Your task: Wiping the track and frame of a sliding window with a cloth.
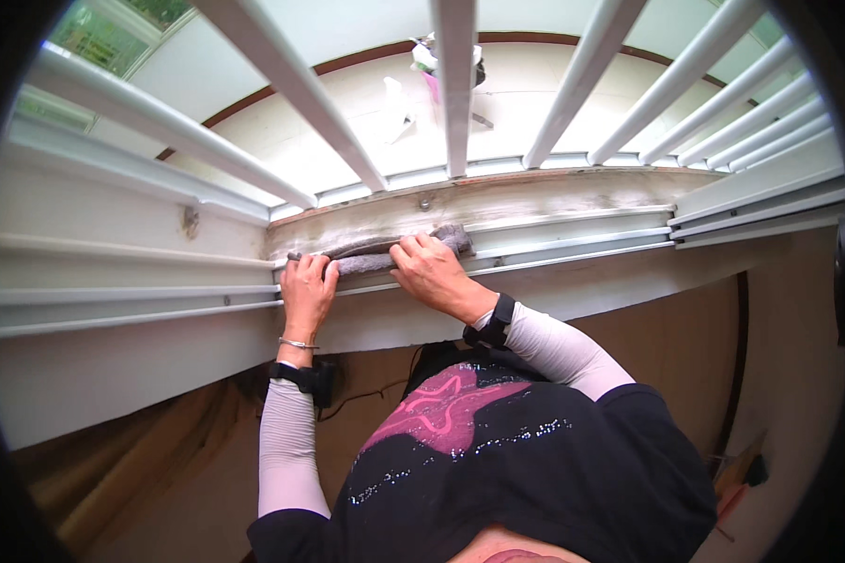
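Note:
A grey cloth (366,263) lies lengthwise over the white window track (570,239), at the left part of the sill. My left hand (307,288) grips its left end, close to the corner where the side frame meets the sill. Farther right, my right hand (433,271) is closed over the cloth, whose bunched right end shows past my fingers. Behind the cloth runs the sill's ledge (521,195), which has dark stains and a small bolt (424,203). What lies under my fingers is hidden.
White metal bars (458,91) rise just beyond the ledge. The side frame (127,271) borders the left, and stacked sash rails (760,204) stand at the right. Past the bars, a pink container (432,86) with things in it stands on a pale floor. A cable (359,397) hangs below the sill.

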### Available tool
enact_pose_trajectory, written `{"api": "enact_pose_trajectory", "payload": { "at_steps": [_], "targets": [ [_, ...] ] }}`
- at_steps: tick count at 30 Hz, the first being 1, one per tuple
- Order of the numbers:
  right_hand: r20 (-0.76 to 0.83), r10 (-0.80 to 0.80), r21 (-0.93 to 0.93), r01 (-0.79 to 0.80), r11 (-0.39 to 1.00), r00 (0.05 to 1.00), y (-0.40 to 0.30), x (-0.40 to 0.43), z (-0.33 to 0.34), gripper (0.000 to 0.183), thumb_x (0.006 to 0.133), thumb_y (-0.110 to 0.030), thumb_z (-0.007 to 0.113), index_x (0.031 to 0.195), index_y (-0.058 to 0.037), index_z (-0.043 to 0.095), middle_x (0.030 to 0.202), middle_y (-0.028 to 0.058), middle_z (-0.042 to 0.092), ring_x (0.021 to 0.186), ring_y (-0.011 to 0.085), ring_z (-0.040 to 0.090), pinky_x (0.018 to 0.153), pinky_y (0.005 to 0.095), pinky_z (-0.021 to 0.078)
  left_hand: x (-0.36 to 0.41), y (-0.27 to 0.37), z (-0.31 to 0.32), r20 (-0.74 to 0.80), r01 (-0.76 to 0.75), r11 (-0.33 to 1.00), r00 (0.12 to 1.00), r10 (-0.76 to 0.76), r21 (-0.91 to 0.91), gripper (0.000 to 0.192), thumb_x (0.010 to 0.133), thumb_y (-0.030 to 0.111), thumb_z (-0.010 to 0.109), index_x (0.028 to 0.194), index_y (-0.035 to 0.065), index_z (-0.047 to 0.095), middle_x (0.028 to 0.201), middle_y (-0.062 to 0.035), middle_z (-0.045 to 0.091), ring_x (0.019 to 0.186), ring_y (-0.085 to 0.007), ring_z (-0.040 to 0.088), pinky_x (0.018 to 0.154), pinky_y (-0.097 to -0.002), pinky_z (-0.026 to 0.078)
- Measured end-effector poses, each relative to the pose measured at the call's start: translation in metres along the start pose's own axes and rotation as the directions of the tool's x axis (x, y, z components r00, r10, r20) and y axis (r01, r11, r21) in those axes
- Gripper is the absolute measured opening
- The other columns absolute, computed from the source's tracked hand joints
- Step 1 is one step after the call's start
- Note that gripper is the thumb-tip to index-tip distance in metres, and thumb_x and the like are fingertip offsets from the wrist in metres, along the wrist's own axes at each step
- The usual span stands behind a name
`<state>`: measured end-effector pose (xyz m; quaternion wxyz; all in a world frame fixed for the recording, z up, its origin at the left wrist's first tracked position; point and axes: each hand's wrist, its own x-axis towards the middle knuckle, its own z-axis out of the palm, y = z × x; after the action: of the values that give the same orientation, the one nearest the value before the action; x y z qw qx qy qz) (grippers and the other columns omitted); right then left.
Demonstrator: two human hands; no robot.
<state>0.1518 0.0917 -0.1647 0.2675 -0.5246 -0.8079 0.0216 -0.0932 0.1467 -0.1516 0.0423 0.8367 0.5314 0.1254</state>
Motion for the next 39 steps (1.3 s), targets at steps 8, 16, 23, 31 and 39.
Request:
{"api": "enact_pose_trajectory", "payload": {
  "at_steps": [8,16,23,31,39],
  "targets": [
    [-0.089,0.186,-0.052,-0.191,0.98,0.978,0.074,-0.066,-0.059,0.028,0.083,-0.035,0.07,0.086,-0.0084,0.06,0.088,0.0083,0.058,0.088,0.0249,0.057,0.077,0.0378,0.0464,0.025,0.112,0.013,0.08,-0.142,0.981,0.985,0.153,-0.13,0.022,0.094,0.032,0.059,0.098,0.0123,0.068,0.093,-0.0063,0.066,0.092,-0.029,0.057,0.081,-0.0422,0.042],
    [-0.213,0.353,-0.204,-0.394,0.896,0.911,0.161,-0.143,-0.127,0.018,0.087,-0.028,0.065,0.083,-0.0111,0.06,0.087,0.0059,0.058,0.088,0.024,0.057,0.078,0.0391,0.0449,0.061,0.235,0.035,0.123,-0.379,0.869,0.892,0.434,-0.319,0.029,0.093,0.03,0.059,0.114,0.0095,0.064,0.097,-0.0077,0.068,0.094,-0.0277,0.059,0.08,-0.0435,0.043],
    [-0.268,0.423,-0.324,-0.495,0.806,0.865,0.23,-0.193,-0.178,0.013,0.087,-0.021,0.061,0.081,-0.0097,0.058,0.082,0.0079,0.056,0.084,0.0257,0.056,0.08,0.0404,0.0439,0.086,0.33,0.061,0.173,-0.505,0.785,0.79,0.588,-0.358,0.039,0.094,0.033,0.058,0.122,0.0066,0.058,0.095,-0.011,0.068,0.094,-0.0294,0.059,0.081,-0.0439,0.044],
    [-0.023,0.515,-0.123,-0.514,0.849,0.857,0.231,-0.212,-0.23,0.028,0.083,-0.02,0.07,0.106,-0.0041,0.066,0.108,0.0126,0.062,0.107,0.0317,0.057,0.097,0.0407,0.0445,0.084,0.335,0.084,0.066,-0.557,0.77,0.796,0.602,-0.31,0.037,0.084,0.022,0.066,0.118,0.0094,0.058,0.096,-0.0049,0.066,0.096,-0.0251,0.058,0.082,-0.0424,0.044],
    [0.007,0.478,-0.137,-0.472,0.871,0.878,0.22,-0.201,-0.211,0.034,0.081,-0.024,0.072,0.108,-0.003,0.065,0.109,0.0124,0.063,0.107,0.0318,0.056,0.096,0.0414,0.0445,0.074,0.304,0.085,-0.081,-0.504,0.774,0.853,0.515,-0.382,0.024,0.08,0.012,0.064,0.105,0.0108,0.065,0.093,-0.0037,0.067,0.093,-0.0221,0.06,0.083,-0.0371,0.045]
  ]
}}
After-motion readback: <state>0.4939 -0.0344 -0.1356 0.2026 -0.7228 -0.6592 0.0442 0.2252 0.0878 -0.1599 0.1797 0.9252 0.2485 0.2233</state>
